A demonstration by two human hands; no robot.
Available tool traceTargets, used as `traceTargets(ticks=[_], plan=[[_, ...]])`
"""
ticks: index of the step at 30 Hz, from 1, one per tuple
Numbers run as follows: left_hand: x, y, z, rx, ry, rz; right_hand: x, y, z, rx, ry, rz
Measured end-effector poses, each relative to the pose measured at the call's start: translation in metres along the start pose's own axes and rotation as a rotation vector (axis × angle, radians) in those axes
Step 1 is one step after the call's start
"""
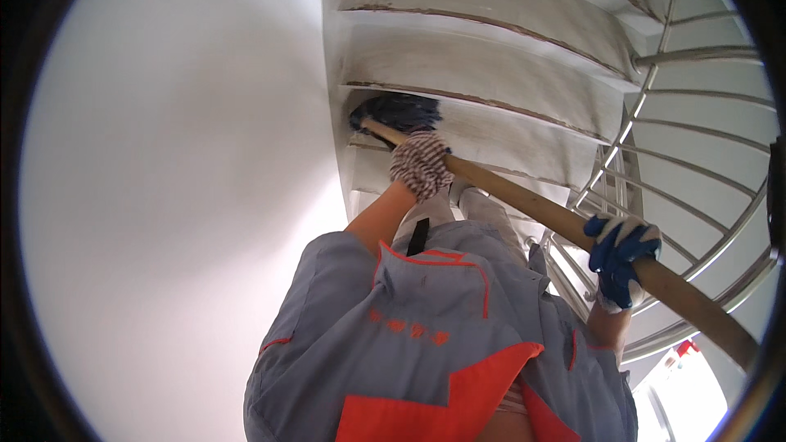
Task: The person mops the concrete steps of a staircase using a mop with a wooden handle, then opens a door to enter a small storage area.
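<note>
My left hand [422, 164], in a mottled knit glove, is wrapped around the lower part of a long wooden mop handle [522, 199]. Farther up the pole, on the right, my right hand [621, 258] grips it in a blue-coated glove. The handle slants across in front of my body and runs out at the right rim. At its lower end a dark, stringy mop head [402, 112] rests on a stair tread [491, 132], in the corner by the white wall [184, 166]. Part of the mop head lies behind the handle and my left glove.
Curved stairs [479, 55] with brown, worn-looking edges rise ahead. A metal railing [645, 89] with several bars bends around the right side, close to the handle. My legs [485, 212] stand on lower steps, below my grey work jacket [417, 294] with orange trim.
</note>
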State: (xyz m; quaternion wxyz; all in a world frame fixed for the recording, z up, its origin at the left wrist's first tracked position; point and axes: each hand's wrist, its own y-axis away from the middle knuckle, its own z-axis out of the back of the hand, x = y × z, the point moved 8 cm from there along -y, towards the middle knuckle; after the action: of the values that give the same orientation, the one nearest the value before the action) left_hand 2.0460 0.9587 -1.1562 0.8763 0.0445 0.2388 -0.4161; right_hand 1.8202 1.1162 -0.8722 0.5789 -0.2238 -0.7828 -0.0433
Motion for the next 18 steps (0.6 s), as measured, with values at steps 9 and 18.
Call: traceTargets(ticks=[9, 18], plan=[[-0.096, 0.048, 0.046, 0.535, 0.168, 0.233, 0.043, -0.028, 0.032, 0.046, -0.189, -0.121], [-0.128, 0.03, 0.054, 0.529, 0.227, -0.046, 0.143, 0.066, 0.143, -0.111, -0.095, 0.18]])
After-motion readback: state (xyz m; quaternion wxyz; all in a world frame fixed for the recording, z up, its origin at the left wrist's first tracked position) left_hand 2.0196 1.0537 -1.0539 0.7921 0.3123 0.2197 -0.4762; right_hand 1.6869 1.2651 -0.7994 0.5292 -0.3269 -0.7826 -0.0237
